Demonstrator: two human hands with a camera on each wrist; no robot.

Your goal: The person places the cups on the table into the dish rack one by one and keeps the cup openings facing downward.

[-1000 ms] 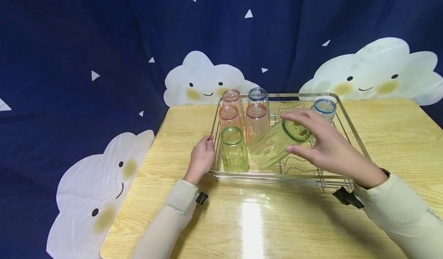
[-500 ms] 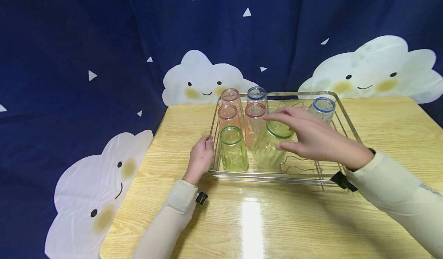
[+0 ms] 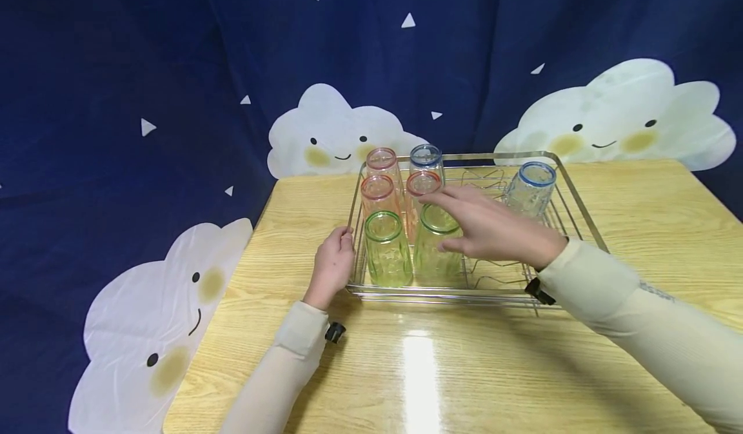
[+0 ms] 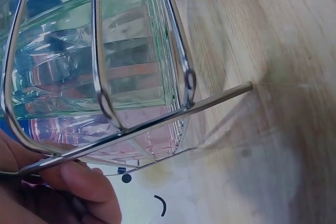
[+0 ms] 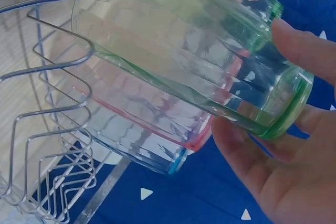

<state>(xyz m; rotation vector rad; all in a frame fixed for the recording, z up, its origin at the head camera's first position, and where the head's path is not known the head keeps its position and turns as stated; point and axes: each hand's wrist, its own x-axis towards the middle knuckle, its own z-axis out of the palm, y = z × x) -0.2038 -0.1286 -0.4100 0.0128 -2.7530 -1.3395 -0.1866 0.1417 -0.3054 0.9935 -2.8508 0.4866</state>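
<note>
My right hand (image 3: 493,227) pinches a green-tinted drinking glass (image 3: 435,256) near its upturned base, thumb on one side and fingers on the other. That glass stands upside down, close to upright, in the front of a wire dish rack (image 3: 581,202). In the right wrist view the fingers and thumb close around the glass's green-edged base (image 5: 291,103). At the rack's left side, my left hand (image 3: 335,261) grips the rim; the left wrist view shows its fingers (image 4: 86,184) curled at a metal rod (image 4: 152,123). Another green glass (image 3: 390,256) stands just left of the held one.
Behind the green glasses stand inverted red-rimmed glasses (image 3: 378,195) and a blue-rimmed glass (image 3: 426,160). A separate blue-rimmed glass (image 3: 529,192) leans slightly at the rack's back right. The rack sits on a wooden table (image 3: 371,369) before a dark blue curtain (image 3: 371,34).
The right hand has moved left with the green glass, which has gone from strongly tilted to nearly upright in the rack. The left hand keeps its grip on the rim.
</note>
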